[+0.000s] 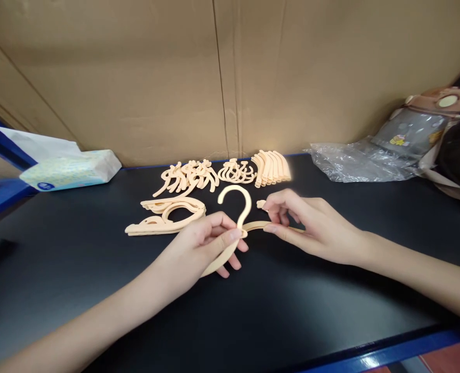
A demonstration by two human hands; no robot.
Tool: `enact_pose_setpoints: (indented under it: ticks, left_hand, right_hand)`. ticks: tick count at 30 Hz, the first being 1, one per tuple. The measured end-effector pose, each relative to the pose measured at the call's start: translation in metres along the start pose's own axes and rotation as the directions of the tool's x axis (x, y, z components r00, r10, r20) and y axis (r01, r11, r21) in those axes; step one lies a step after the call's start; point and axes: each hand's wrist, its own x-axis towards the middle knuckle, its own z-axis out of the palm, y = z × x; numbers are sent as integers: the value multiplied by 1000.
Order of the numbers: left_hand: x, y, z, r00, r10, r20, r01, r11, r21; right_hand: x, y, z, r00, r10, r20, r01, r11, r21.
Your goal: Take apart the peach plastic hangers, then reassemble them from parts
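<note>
My left hand [204, 243] is closed round one arm of a peach plastic hanger [237, 207], thumb pressed near the base of its hook. My right hand [307, 223] pinches the hanger's other arm, and a small peach piece [261, 203] shows at its fingertips. The hook stands upright between both hands above the black table [292, 311]. Finished folded hangers [167, 215] lie stacked just left of my left hand.
Behind the hands lie rows of loose peach parts: hanger arms [189, 177], hooks [236, 172] and curved pieces [272, 167]. A tissue pack [70, 168] sits at the far left, crumpled clear plastic [358, 160] and a bag [428, 124] at the right. A cardboard wall [230, 72] backs the table.
</note>
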Motion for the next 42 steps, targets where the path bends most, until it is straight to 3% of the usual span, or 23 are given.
enact_pose_setpoints:
  ticks: [5, 11, 16, 23, 27, 32, 42]
  left_hand:
    - [6, -2, -4, 999, -16, -45, 10, 993, -115]
    - [8, -6, -4, 999, -12, -32, 6, 982, -189]
    - [9, -6, -5, 998, -37, -44, 27, 977, -213]
    - [10, -6, -5, 996, -64, -63, 47, 970, -239]
    - [10, -7, -6, 995, -79, -57, 63, 970, -235]
    - [9, -5, -7, 990, -120, -69, 105, 976, -192]
    - [9, -1, -4, 987, -139, -75, 123, 974, -190]
  right_hand:
    - [2, 6, -3, 989, -119, 88, 141, 937, -320]
    - [1, 8, 4, 983, -99, 157, 160, 881, -445]
    - [1, 7, 5, 983, -51, 176, 123, 896, -426]
    - [3, 0, 4, 983, -2, 183, 37, 981, -188]
    - [2, 0, 4, 971, 44, 235, -8, 988, -151]
    - [-1, 1, 4, 969, 18, 245, 43, 969, -242]
    - [0, 4, 8, 971, -76, 228, 132, 961, -242]
